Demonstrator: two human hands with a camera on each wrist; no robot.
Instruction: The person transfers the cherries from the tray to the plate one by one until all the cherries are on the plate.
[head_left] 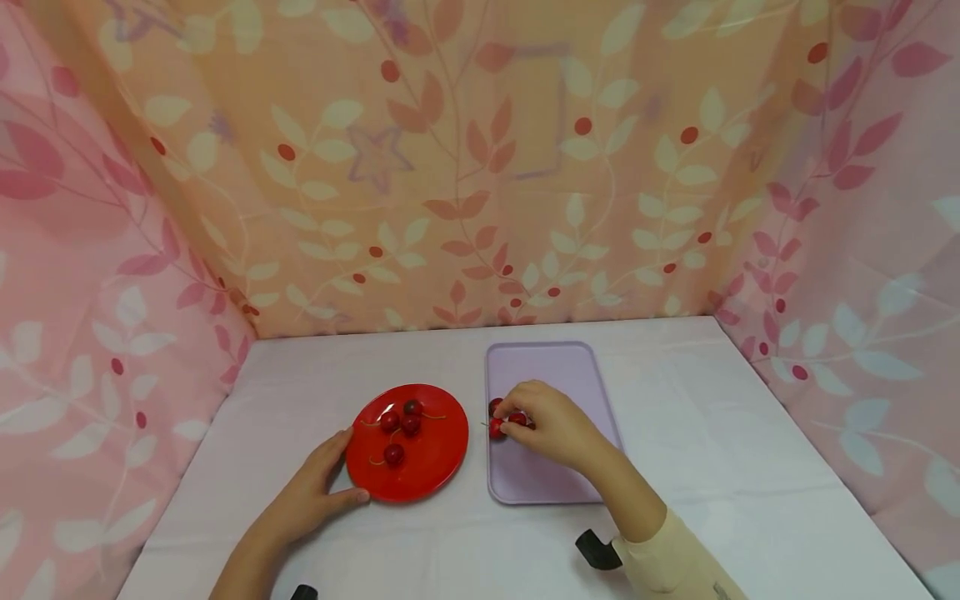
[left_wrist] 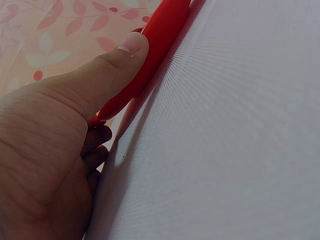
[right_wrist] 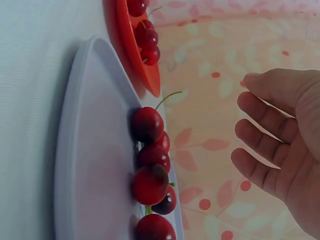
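Red cherries (head_left: 495, 431), centre frame, likely slippery, bruisable, best pinched mid-fruit, lie below the right hand (head_left: 557, 427), fingers parted, empty; left hand (head_left: 315, 487), thumb splayed, clasps plate (head_left: 435, 467).

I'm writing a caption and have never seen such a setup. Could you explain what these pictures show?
There is no machine here: a person works with bare hands. The wide picture comes from a camera worn on the head, looking forward and down. The other two come from cameras worn on the wrists, each showing one hand up close. On the white table lie a red plate with four cherries and, beside it, a pale purple tray with more cherries. The left hand touches the plate's rim. The right hand is over the tray's cherries; its close-up shows the fingers apart from them, holding nothing.
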